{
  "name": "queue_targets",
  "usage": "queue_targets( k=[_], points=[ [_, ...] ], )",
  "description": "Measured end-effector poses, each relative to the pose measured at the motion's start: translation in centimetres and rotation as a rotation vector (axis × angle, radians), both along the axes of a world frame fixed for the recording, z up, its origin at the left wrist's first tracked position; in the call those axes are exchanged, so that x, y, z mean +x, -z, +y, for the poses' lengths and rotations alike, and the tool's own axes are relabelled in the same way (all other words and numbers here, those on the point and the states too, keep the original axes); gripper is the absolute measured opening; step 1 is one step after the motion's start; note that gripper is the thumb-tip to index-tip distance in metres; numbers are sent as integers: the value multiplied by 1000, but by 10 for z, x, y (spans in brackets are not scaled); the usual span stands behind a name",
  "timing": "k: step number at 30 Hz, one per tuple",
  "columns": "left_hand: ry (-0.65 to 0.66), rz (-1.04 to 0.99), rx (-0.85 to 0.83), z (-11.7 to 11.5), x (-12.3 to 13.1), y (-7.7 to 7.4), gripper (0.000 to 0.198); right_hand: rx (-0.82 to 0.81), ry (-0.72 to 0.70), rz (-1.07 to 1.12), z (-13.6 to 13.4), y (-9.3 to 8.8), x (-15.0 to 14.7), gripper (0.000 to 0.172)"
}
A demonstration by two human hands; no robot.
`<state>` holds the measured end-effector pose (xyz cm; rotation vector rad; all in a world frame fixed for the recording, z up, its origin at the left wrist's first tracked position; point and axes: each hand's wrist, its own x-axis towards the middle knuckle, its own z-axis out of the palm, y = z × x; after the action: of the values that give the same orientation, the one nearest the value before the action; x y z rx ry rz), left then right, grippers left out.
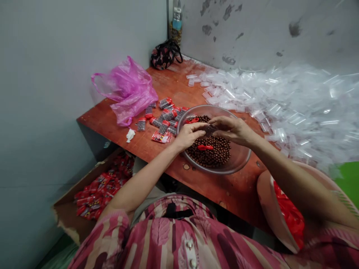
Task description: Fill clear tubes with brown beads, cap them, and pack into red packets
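Over the bowl, my left hand (190,136) and my right hand (235,130) pinch a small transparent container (209,130) from its two sides. Dark brown balls seem to show through its wall, though fingers cover much of it. Below lies a heap of brown balls (214,156) in the transparent plastic bowl (240,160). A small red plastic piece (205,147) rests on the balls in front of my hands. Another red piece (192,120) lies behind my left hand, near the bowl's far left side.
Several filled, red-capped containers (164,127) lie left of the bowl beside a pink plastic bag (130,89). Transparent containers (294,108) are heaped at right. A basket (265,194) holds red pieces (288,213). Red packs (98,192) fill a cardboard box (66,201) below left.
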<state>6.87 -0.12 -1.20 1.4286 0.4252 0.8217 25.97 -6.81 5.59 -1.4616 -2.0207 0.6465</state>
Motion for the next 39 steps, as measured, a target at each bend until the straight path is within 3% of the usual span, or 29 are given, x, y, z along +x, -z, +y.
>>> queue_targets(
  k=[4, 12, 17, 24, 27, 29, 33, 36, 39],
  points=[
    [-15, 15, 39, 0, -1, -2, 31, 35, -34, -137, 2, -9, 0, 35],
    [-10, 9, 48, -3, -4, -4, 34, 54, -25, -175, 2, -7, -3, 28],
    [-17, 16, 91, -3, -5, -3, 35, 72, -145, -256, 6, -12, -3, 23],
    [-44, 54, 124, -2, -4, -5, 32, 160, -179, -397, 9, -16, -3, 13],
    [-46, 27, 92, -2, -3, -4, 30, 131, -149, -321, 7, -16, -5, 16],
    [-40, -16, 22, -2, -2, -2, 29, 45, -104, -158, 6, -15, -5, 22],
    [0, -157, -284, -2, -1, 0, 36, -78, 83, 182, 6, -10, 5, 34],
    [-16, -249, -387, -3, -1, -1, 43, 58, 255, -44, 7, 3, 22, 35],
    [-37, -247, -340, -4, -1, -2, 44, 144, 210, -416, 5, 20, 30, 35]
  ],
)
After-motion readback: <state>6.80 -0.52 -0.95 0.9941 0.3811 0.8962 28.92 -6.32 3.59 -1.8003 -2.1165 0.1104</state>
